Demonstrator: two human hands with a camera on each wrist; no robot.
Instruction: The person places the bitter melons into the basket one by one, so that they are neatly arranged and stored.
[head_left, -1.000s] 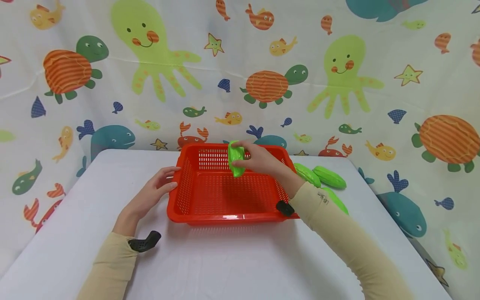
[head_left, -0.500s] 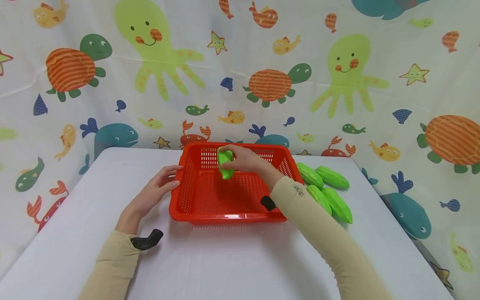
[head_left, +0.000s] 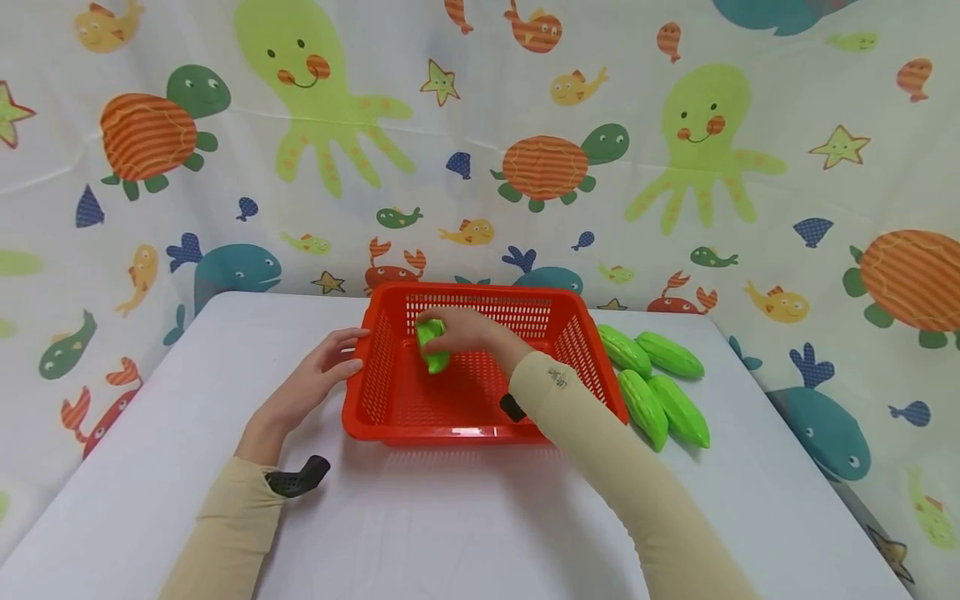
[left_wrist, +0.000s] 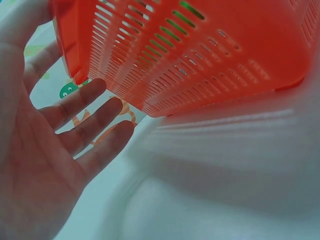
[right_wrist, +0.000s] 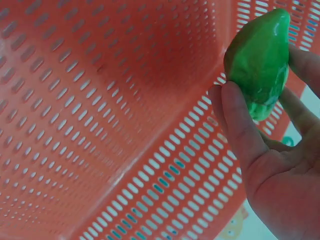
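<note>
My right hand (head_left: 468,330) reaches into the red perforated basket (head_left: 450,434) and grips a glossy bright-green ridged vegetable (head_left: 430,343), long and tapered like a bitter melon. In the right wrist view the thumb and fingers pinch the vegetable (right_wrist: 257,65) around its side, tip uppermost, close to the basket's slotted wall. My left hand (head_left: 311,382) is at the basket's left rim, fingers loosely extended and fingertips right at the edge. The left wrist view shows those fingers spread along the outside of the basket (left_wrist: 240,55), with green showing through its slots.
Right of the basket, several similar green vegetables (head_left: 670,354) lie on the white table (head_left: 420,533). Behind the table hangs a white curtain (head_left: 465,75) printed with sea animals. Each wrist wears a dark camera mount (head_left: 298,477).
My right hand has carried the vegetable leftward and lower into the basket. The left hand stays at the left rim. More vegetables on the right have come into view from behind the right arm.
</note>
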